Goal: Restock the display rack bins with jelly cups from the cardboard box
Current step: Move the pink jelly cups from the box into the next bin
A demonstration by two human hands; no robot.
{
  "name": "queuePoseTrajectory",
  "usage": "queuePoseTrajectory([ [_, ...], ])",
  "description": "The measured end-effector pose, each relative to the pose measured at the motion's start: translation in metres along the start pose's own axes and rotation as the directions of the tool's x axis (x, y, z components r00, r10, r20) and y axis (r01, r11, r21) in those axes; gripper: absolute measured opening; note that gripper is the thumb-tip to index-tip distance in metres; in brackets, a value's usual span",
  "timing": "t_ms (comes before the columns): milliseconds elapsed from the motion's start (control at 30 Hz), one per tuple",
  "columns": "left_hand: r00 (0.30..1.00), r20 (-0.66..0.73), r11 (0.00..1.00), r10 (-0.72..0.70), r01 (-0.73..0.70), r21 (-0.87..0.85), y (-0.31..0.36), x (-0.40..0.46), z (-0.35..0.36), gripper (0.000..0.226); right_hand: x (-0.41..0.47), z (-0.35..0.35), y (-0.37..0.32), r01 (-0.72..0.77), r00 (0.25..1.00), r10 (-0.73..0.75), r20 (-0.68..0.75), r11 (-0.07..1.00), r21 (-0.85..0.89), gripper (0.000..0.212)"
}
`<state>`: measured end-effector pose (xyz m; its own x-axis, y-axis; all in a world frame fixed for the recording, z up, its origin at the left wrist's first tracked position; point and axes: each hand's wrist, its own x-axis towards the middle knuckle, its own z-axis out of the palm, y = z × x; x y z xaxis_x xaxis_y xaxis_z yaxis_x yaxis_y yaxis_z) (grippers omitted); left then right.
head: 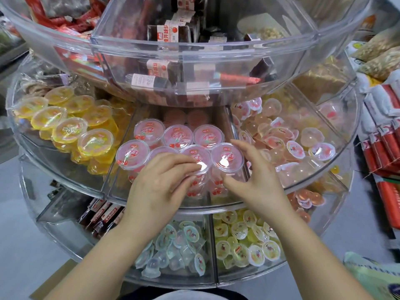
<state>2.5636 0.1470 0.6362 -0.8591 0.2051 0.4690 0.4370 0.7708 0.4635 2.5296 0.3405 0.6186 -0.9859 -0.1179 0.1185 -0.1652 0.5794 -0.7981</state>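
The middle tier of a round clear display rack has a centre bin (116,187) holding several pink cherry jelly cups (149,130) standing upright in rows. My left hand (160,187) reaches over the bin's front wall, and its fingers curl over and grip one pink cup (195,155) in the front row. Beside it, my right hand (259,182) holds the neighbouring pink cup (227,158) between thumb and fingers at the bin's right end. The two cups touch each other. No cardboard box is clearly in view.
Yellow jelly cups (71,126) fill the bin to the left, small pale jellies (292,144) the bin to the right. The upper tier (194,59) overhangs the pink cups. The lower tier holds small jellies (179,245). Red packets (389,148) are stacked at right. A brown cardboard piece (54,276) lies low left.
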Motion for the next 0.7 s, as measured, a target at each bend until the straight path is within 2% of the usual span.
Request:
queuePoseTrajectory([
  [300,0.999,0.007,0.999,-0.033,0.033,-0.027,-0.002,0.000,0.002,0.019,-0.002,0.003,-0.001,0.017,1.000,-0.017,-0.009,1.000,-0.018,0.067],
  [400,1.000,0.020,0.998,-0.023,0.024,-0.055,-0.003,0.000,0.001,0.021,-0.006,0.001,0.000,0.016,1.000,-0.015,0.016,1.000,-0.014,0.080],
  [500,0.999,0.009,0.984,-0.035,0.036,-0.174,-0.003,-0.002,-0.003,0.024,-0.013,-0.008,-0.002,-0.009,0.999,0.008,0.040,0.999,0.031,0.092],
  [567,0.997,-0.050,0.966,-0.053,0.039,-0.257,-0.004,-0.003,-0.008,0.021,-0.018,-0.016,-0.009,0.010,1.000,-0.008,-0.029,0.997,0.075,0.081],
  [700,0.960,-0.224,0.925,-0.167,0.073,-0.374,-0.018,-0.017,-0.029,0.021,-0.027,-0.020,-0.035,0.214,0.957,-0.184,-0.225,0.969,0.120,0.019],
])
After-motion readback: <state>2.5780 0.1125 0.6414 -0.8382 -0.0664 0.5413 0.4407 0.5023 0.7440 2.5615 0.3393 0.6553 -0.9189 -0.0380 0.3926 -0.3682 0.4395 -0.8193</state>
